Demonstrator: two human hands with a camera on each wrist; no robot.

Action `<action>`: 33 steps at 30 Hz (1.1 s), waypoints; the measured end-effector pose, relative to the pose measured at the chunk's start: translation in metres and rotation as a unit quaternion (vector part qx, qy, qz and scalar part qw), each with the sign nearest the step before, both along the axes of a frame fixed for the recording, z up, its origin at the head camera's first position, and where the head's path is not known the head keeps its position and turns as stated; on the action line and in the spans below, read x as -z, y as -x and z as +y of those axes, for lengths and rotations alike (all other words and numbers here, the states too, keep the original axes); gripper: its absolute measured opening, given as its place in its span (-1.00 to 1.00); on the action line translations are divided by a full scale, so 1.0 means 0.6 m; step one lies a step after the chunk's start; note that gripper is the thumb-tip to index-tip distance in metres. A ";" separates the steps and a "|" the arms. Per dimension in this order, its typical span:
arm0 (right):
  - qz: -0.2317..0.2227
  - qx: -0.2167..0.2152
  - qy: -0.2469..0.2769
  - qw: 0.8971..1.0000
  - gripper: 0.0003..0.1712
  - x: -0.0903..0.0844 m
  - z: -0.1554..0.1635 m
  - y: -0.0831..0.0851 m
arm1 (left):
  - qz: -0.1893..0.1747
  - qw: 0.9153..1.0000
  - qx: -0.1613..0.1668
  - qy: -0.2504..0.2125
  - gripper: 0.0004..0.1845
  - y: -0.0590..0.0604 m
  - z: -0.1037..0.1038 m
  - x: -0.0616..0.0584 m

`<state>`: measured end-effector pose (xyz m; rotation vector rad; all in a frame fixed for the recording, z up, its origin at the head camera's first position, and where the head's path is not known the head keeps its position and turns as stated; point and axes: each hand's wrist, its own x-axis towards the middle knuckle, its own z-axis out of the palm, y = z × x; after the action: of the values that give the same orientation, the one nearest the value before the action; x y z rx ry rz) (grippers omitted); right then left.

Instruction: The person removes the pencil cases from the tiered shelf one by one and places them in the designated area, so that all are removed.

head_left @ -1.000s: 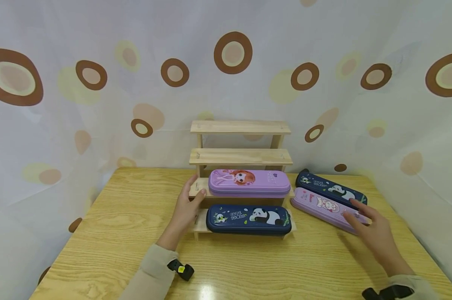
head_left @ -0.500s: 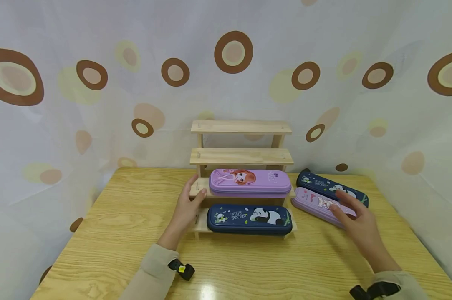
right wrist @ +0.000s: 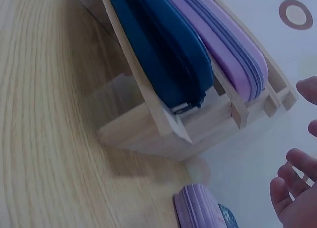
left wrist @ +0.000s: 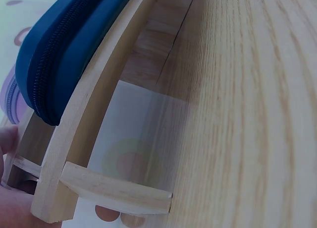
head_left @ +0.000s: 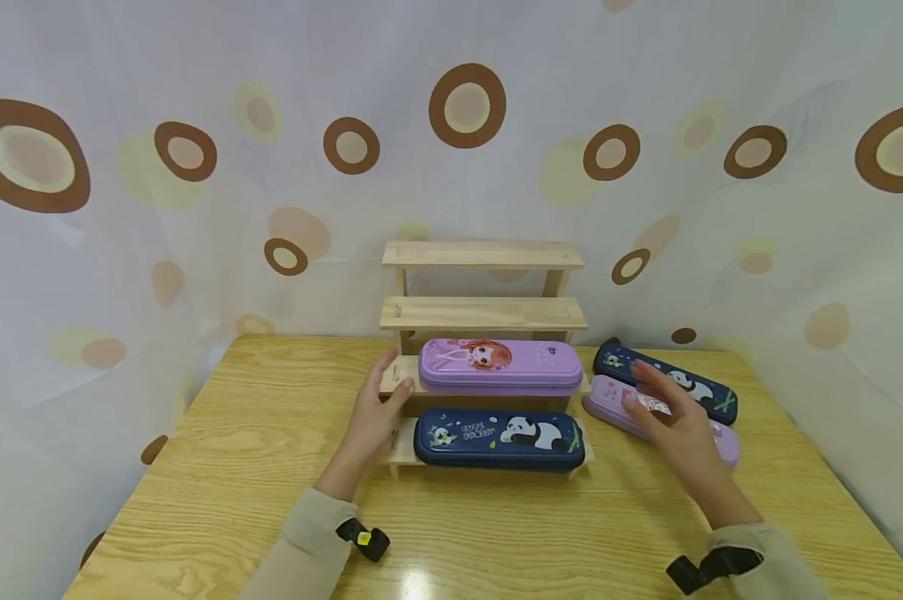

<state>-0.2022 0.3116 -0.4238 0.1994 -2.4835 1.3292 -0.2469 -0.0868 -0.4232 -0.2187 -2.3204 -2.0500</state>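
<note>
A stepped wooden stand (head_left: 484, 313) bears a purple pencil case (head_left: 501, 364) with a cartoon girl on its second step. On the bottom step lies a dark blue panda pencil case (head_left: 499, 440). My left hand (head_left: 371, 421) grips the stand's left end at the second step, its thumb on the near side. To the right, my right hand (head_left: 679, 437) hovers with parted fingers, holding nothing. Beneath it on the table are a light purple pencil case (head_left: 607, 395), partly hidden by the hand, and a second dark blue panda pencil case (head_left: 709, 396).
The two upper steps of the stand rise behind the purple case. Under everything is a wood-grain table (head_left: 271, 433). A pale curtain (head_left: 286, 75) with brown rings hangs behind it and at both sides.
My right hand has moved left, from the right ends of the two loose pencil cases toward the stand. My left hand, the stand and the pencil cases stay in place.
</note>
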 end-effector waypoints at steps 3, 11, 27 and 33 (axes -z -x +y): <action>-0.001 -0.008 0.005 1.000 -0.30 -0.004 -0.012 0.006 | -0.002 1.000 0.001 0.000 -0.36 -0.001 0.001 -0.001; -0.001 -0.039 0.006 0.999 -0.25 -0.011 -0.046 0.021 | -0.005 1.000 0.002 -0.003 -0.36 -0.002 0.000 -0.002; -0.043 -0.061 -0.020 0.997 -0.19 -0.020 -0.087 0.053 | 0.004 1.000 0.005 -0.007 -0.36 0.002 -0.001 0.002; -0.048 -0.062 -0.040 0.996 -0.15 -0.019 -0.093 0.067 | 0.006 1.000 0.006 0.001 -0.36 0.000 -0.001 0.000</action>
<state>-0.2424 0.2560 -0.4123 0.3185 -2.6460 1.3183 -0.2471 -0.0876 -0.4234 -0.2443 -2.3206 -2.0466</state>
